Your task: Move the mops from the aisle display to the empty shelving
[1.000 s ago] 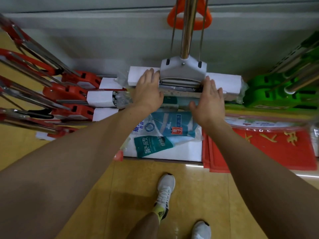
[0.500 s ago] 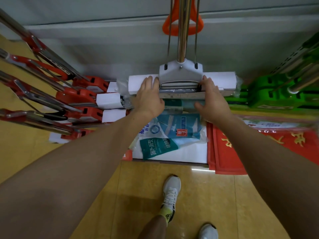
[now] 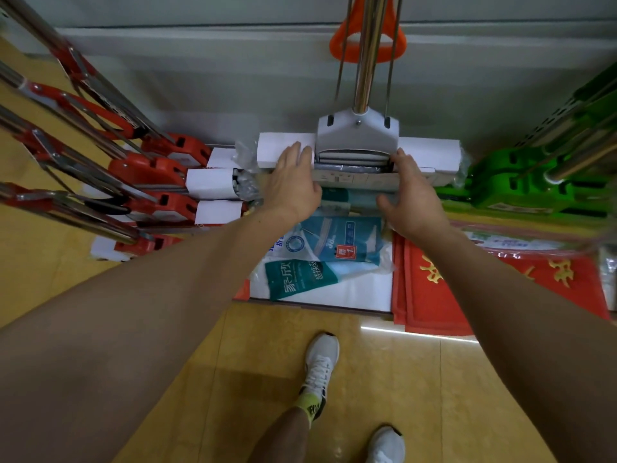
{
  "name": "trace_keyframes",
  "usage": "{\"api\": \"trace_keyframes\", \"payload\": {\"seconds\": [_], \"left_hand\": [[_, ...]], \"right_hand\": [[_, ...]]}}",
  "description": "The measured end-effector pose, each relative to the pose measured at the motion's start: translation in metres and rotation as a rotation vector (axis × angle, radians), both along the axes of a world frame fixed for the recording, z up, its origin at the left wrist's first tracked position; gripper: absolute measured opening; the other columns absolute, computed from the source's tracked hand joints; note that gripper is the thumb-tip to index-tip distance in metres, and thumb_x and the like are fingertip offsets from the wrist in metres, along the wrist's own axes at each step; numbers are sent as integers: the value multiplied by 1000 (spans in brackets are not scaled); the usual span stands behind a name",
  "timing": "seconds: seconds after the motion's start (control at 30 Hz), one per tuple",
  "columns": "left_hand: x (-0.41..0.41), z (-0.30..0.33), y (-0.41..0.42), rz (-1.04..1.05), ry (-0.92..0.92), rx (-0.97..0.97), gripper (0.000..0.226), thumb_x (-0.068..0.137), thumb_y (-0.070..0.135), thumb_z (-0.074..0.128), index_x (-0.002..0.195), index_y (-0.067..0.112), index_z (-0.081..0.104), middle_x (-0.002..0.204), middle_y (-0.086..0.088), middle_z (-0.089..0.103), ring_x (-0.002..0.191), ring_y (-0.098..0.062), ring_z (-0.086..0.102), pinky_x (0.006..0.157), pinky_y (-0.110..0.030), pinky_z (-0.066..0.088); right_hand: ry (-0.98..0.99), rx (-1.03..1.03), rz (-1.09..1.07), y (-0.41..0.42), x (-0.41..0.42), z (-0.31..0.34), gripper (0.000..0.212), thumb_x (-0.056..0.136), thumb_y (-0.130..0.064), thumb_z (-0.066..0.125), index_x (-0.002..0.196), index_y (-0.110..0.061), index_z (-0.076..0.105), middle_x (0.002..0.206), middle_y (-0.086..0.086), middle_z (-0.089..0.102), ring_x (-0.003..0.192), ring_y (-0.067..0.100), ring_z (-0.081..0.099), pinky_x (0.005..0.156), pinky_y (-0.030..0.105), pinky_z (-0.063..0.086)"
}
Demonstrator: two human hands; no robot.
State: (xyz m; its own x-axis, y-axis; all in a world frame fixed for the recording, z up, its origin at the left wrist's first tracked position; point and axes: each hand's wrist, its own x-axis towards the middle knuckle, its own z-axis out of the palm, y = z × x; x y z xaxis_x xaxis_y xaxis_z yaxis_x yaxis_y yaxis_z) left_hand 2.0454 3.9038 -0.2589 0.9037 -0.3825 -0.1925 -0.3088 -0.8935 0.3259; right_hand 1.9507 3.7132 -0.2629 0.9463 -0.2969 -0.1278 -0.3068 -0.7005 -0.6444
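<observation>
A sponge mop (image 3: 359,135) with a grey head, white sponge roll and steel pole stands upright against the grey shelving back panel (image 3: 233,78). Its orange pull handle (image 3: 367,38) sits high on the pole. My left hand (image 3: 293,182) lies flat on the left part of the white sponge, fingers straight. My right hand (image 3: 412,195) touches the mop head's right side with relaxed fingers. Several red-headed mops (image 3: 160,168) lean at the left. Green-headed mops (image 3: 521,182) stand at the right.
Packaged refill sponges (image 3: 320,259) lie on the white bottom shelf (image 3: 354,295) under my hands. Red doormats (image 3: 467,289) are stacked to the right. Yellow tile floor (image 3: 253,379) and my two white shoes are below.
Both hands stay on the mop head and have barely shifted. The view has drifted so the mop sits a little further right and higher in frame.
</observation>
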Motion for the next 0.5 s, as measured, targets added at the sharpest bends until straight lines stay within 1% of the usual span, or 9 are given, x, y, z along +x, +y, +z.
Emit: {"api": "trace_keyframes", "payload": {"seconds": [0.13,0.27,0.37,0.5], "left_hand": [[-11,17,-1,-5,-4,-51,68,98,17,59,157,10,26,164,-11,25,151,-27,22,123,-40,23],[-29,38,1,2,17,-81,63,99,17,59,155,9,31,157,-11,37,145,-27,33,121,-42,28],[-55,72,1,18,43,-101,61,99,18,58,154,8,33,154,-12,41,142,-29,37,119,-44,31],[-103,125,6,49,87,-150,59,99,20,58,153,9,35,150,-15,46,138,-31,41,115,-48,37]], "right_hand": [[0,26,-4,1,-4,15,69,87,-19,72,144,-28,35,138,1,53,127,22,54,103,48,51],[39,17,-12,2,-17,33,71,87,-25,72,146,-25,32,136,5,53,122,26,58,99,50,54],[87,-32,-29,0,-37,63,80,86,-34,73,151,-20,27,144,7,47,128,28,53,105,51,49],[129,-32,-38,8,-84,116,87,84,-43,74,153,-20,26,152,6,42,137,27,46,110,51,44]]}}
